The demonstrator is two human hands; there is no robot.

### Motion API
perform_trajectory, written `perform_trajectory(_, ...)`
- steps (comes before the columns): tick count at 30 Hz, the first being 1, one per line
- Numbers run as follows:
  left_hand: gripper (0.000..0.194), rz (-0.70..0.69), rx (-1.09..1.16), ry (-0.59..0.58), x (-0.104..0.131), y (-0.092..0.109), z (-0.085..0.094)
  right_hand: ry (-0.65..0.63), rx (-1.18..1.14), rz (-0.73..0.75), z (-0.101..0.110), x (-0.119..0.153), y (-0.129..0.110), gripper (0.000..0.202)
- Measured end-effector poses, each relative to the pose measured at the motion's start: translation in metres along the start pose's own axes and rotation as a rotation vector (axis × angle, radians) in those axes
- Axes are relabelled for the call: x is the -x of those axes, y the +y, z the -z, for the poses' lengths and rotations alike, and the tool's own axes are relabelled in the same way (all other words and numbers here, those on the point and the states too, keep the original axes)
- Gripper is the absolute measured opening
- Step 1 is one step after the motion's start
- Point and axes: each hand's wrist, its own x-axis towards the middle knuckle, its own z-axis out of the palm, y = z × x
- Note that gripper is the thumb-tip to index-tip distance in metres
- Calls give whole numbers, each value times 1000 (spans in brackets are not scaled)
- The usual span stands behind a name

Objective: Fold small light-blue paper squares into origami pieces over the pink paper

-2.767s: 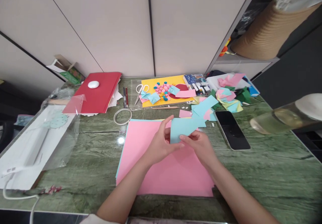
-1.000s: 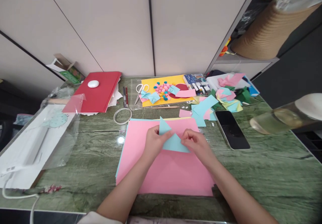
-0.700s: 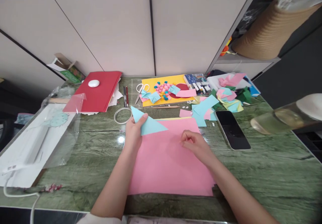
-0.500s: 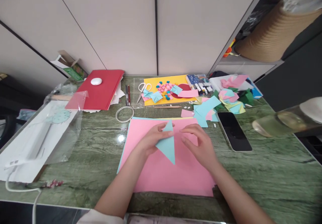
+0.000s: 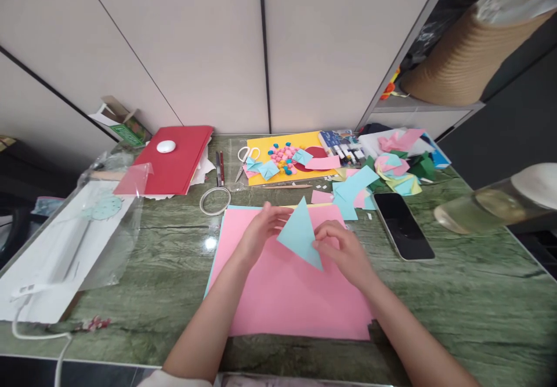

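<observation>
Where the pink sheets [image 5: 282, 300] lie stacked on the green table [image 5: 470, 306], both hands are up over them w/ a light-blue paper triangle [image 5: 300, 230]. R hand [image 5: 346, 253] has it: thumb & forefinger clamped on its right edge, other fingers bent in. L hand [image 5: 261, 230] is just beside its left side, fingers loosely stretched & apart, not closed round it (can't tell from where I stand if the tips touch the back). Triangle's tilted, one corner up, another down below the R thumb, above the middle of the pink stack.

Beyond the stack, a pencil [image 5: 287, 187] lies flat, just in front of the yellow sheet [image 5: 261, 145], which bears small balls [image 5: 284, 155], mostly pink, some blue & yellow. Scissors [image 5: 239, 172] w/ white handles are at its left end. Tape roll [image 5: 214, 213] lies nr the stack's far left corner, 2 pens [image 5: 219, 169] behind it. Off right, a phone [image 5: 404, 227] lies screen up & dark, just beside blue & pink scraps [image 5: 357, 184]; a clear bottle [image 5: 478, 208] is nr the right edge. Far left: red folder [image 5: 174, 169], small white case [image 5: 166, 147] on top.
</observation>
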Motion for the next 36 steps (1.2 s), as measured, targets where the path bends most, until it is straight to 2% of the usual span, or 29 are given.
perform_trajectory(2, 39, -2, -39, -53, 1, -1, -5, -65, -47, -50, -1, -1, 1, 15)
perform_trajectory(5, 30, 18, -141, -39, 3, -6, -14, -108, -64, -74, -2, -1, 0, 14)
perform_trajectory(8, 28, 48, -200, -1, 5, -9, -18, -108, -90, -86, -3, -2, -2, 12)
perform_trajectory(14, 26, 10, -187, -8, 7, -11, -20, -115, -155, -113, -4, -2, 1, 14)
perform_trajectory(18, 26, -6, -95, 162, 4, -12, -12, -134, -201, -131, -6, -1, 3, 17)
perform_trajectory(23, 27, -50, 152, 436, -5, 3, 22, -157, -209, -119, -5, 1, 4, 16)
perform_trajectory(25, 27, -88, 147, 474, -5, 8, 31, -153, -209, -122, -4, 1, 5, 16)
perform_trajectory(27, 26, -77, 125, 434, -4, 9, 30, -136, -209, -124, -4, 0, 4, 15)
perform_trajectory(31, 25, 31, 58, 232, 0, -2, 8, -81, -221, -143, -5, -1, 2, 12)
perform_trajectory(36, 26, 41, -51, 150, 3, -11, -14, -65, -213, -173, -8, -3, 1, 12)
